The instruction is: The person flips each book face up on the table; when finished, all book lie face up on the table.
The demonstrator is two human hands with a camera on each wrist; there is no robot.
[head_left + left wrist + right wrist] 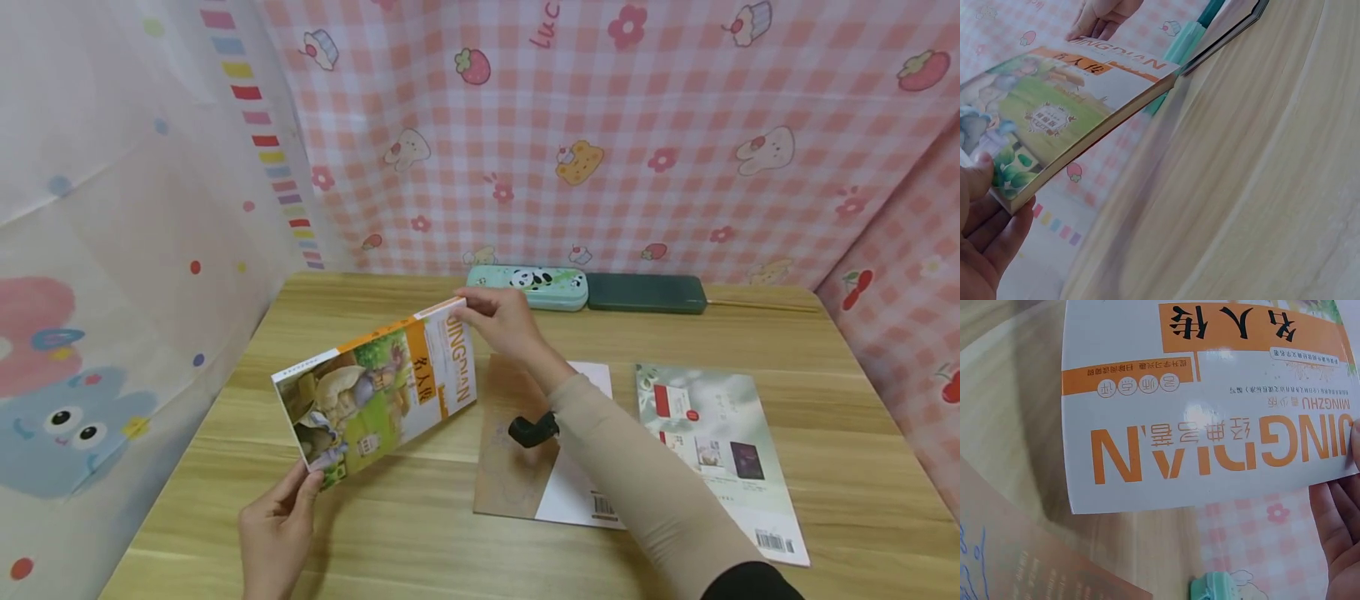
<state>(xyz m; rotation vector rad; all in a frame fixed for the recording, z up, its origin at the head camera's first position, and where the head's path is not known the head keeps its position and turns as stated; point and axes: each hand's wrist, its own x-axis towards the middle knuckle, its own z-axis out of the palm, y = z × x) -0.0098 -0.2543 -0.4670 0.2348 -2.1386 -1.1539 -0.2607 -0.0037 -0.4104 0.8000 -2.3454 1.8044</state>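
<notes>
A paperback book (382,387) with an orange, white and green illustrated cover is held tilted above the left part of the table. My left hand (279,521) pinches its lower near corner, thumb on the cover and fingers beneath, as the left wrist view shows. At the far top corner, by the spine, my right hand (504,327) grips it between thumb and fingers. The cover's large orange lettering (1210,450) fills much of the right wrist view. Below my right forearm lies a brown and white book (517,467), partly covered by the sleeve.
A pale green booklet (720,450) lies at the right of the wooden table (390,542). Along the back edge stand a mint panda pencil case (487,277) and a dark green case (645,293), with a thin stick (765,307) beside it. A checked curtain (525,108) hangs behind.
</notes>
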